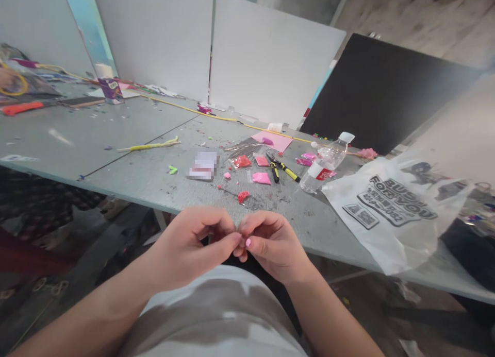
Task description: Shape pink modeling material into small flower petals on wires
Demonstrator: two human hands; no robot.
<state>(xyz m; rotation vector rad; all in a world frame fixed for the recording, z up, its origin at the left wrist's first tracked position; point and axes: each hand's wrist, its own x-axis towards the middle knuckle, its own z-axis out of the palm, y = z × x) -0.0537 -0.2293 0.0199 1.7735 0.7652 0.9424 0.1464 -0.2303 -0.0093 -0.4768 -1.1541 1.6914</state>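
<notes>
In the front middle, just before the table's edge, my left hand and my right hand meet at the fingertips. The fingers of both are curled into a pinch. A small pink bit of what looks like modelling clay shows at my right thumb tip. Whatever my left fingertips pinch is hidden. Beyond the hands, a red crumbly lump sits on a thin wire. Packets of red clay and pink clay lie behind it, with yellow-and-black pliers to their right.
A plastic bottle stands right of the pliers, beside a white plastic bag draped over the table edge. Thin wires lie near a pink sheet. A yellow-green twisted stem lies left on the grey table. White panels stand behind.
</notes>
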